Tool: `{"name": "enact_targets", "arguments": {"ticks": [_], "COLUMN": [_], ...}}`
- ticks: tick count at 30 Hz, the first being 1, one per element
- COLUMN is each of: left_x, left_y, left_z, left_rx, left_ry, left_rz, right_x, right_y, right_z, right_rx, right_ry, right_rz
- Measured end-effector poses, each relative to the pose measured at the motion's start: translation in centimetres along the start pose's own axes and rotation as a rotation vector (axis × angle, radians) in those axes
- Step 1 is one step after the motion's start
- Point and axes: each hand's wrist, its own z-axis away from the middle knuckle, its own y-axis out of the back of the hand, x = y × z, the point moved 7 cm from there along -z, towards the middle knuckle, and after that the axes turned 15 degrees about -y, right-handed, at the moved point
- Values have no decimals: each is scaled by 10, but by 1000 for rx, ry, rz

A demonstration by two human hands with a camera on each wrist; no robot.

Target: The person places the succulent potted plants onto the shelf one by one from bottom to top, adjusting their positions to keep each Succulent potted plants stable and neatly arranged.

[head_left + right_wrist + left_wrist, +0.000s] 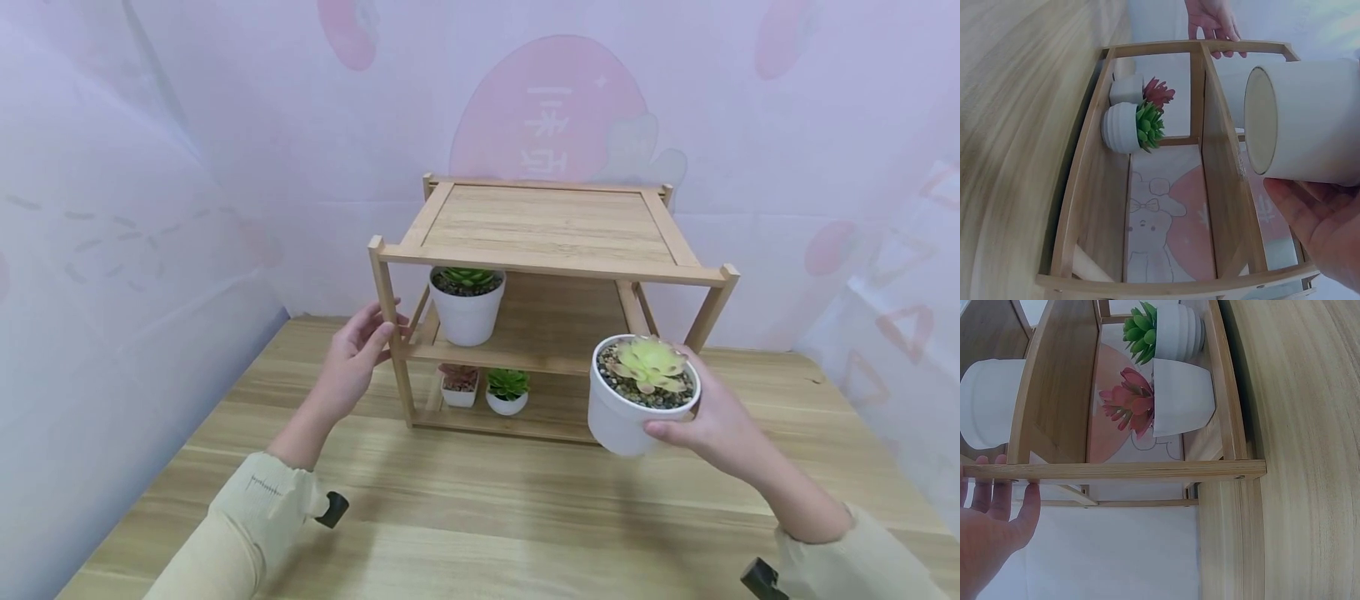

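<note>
My right hand (723, 421) grips a white pot with a pale yellow-green succulent (649, 365) and dark gravel, in front of the right side of a wooden shelf (555, 229). The right wrist view shows the underside of this white pot (1304, 122), raised off any surface. At the shelf's left front post my left hand (352, 354) holds the wood, thumb in front and fingers behind. On the middle tier, near that post, stands another white potted green succulent (468, 317). Below it, a red succulent (1182, 397) and a small green succulent (1175, 331) sit side by side in white pots.
The shelf stands on a wood-grain table (465, 517). Its top board spans above the middle tier, limiting height there. Printed pale cloth (375, 125) hangs behind and at both sides.
</note>
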Motion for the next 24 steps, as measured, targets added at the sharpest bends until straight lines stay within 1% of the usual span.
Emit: {"name": "enact_targets", "arguments": {"ticks": [5, 17, 24], "left_x": [0, -1, -1], "left_y": [0, 1, 0], "left_z": [0, -1, 0], "left_rx": [-7, 2, -5], "left_ry": [4, -7, -3], "left_rz": [1, 14, 10], "right_x": [-5, -17, -19], "right_y": [-1, -9, -9], "right_z": [-6, -22, -31], "right_rx": [7, -31, -7], "right_ry": [-28, -19, -33], "right_rz": [28, -66, -70]}}
